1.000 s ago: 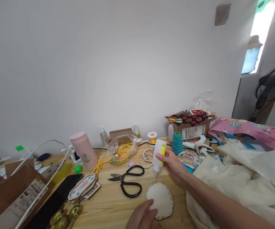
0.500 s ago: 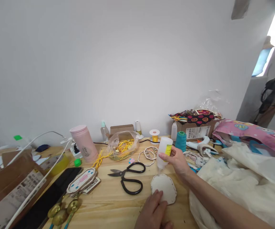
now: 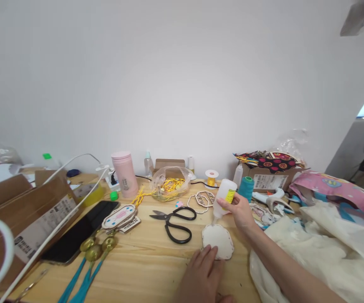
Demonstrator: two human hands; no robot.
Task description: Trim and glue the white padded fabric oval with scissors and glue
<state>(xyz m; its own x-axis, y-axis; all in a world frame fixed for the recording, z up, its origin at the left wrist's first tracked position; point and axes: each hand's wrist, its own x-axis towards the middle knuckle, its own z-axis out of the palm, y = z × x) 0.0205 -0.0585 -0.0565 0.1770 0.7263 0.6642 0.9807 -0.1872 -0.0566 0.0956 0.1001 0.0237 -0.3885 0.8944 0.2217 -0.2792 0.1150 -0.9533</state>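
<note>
The person's left hand (image 3: 200, 273) reaches in from the bottom edge, palm down, its fingers (image 3: 207, 257) stretched forward and pressing flat, though its thumb is hard to make out near the border. From the lower right corner the right forearm (image 3: 284, 269) (bare, sleeve out of sight) slants inward to the right hand (image 3: 242, 212), held higher in a curled grip.

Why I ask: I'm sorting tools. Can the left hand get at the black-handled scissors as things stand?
Probably yes: the scissors lie close to the left hand, with bare tabletop between them, though its fingers rest on the white piece.
</note>
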